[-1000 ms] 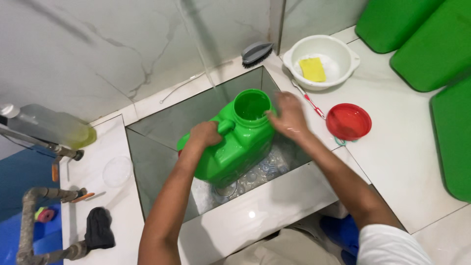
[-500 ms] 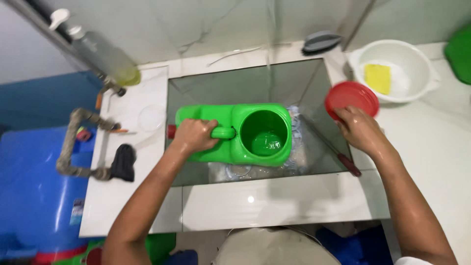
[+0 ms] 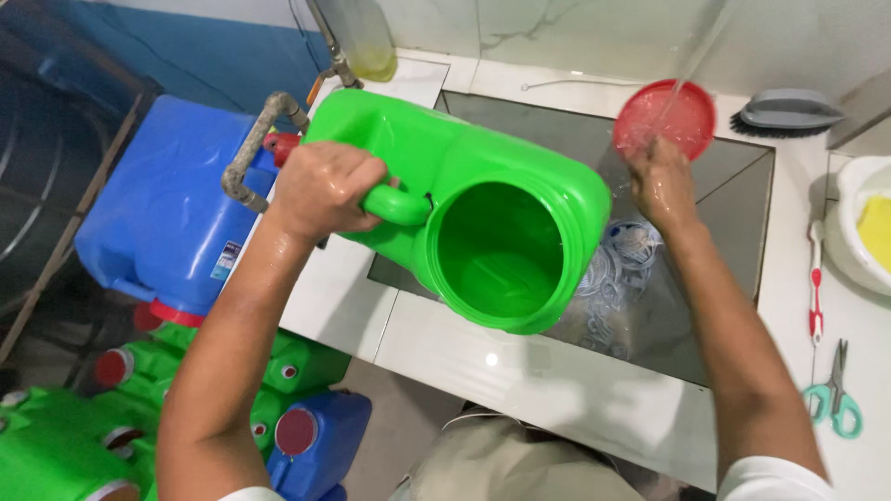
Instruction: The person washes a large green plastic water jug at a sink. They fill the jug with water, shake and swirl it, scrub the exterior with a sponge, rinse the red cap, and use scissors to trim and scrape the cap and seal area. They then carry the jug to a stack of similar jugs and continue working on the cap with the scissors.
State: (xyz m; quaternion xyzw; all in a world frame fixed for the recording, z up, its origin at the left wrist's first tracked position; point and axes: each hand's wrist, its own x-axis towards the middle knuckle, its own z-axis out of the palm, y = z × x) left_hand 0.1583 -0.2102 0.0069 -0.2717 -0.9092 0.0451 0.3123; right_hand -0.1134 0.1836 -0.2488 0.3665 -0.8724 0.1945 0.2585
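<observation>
My left hand (image 3: 327,190) grips the handle of a large green plastic jerrycan (image 3: 464,195). The can is lifted and tipped, with its wide open mouth facing me over the sink's front edge. My right hand (image 3: 661,184) holds a round red lid (image 3: 666,119) up over the sink, and a thin stream of water falls onto the lid from above. Both hands are wet.
A square tiled sink (image 3: 733,232) holds shallow water and clear plastic rings. To the right lie a grey brush (image 3: 787,109), a white basin (image 3: 858,232) with a yellow sponge, a red toothbrush (image 3: 816,283) and green scissors (image 3: 833,394). Blue (image 3: 172,204) and green jerrycans stand on the floor at left.
I have lifted the green jerrycan out of the sink and tipped it toward me. My right hand picked up the red lid and moved it under the water stream.
</observation>
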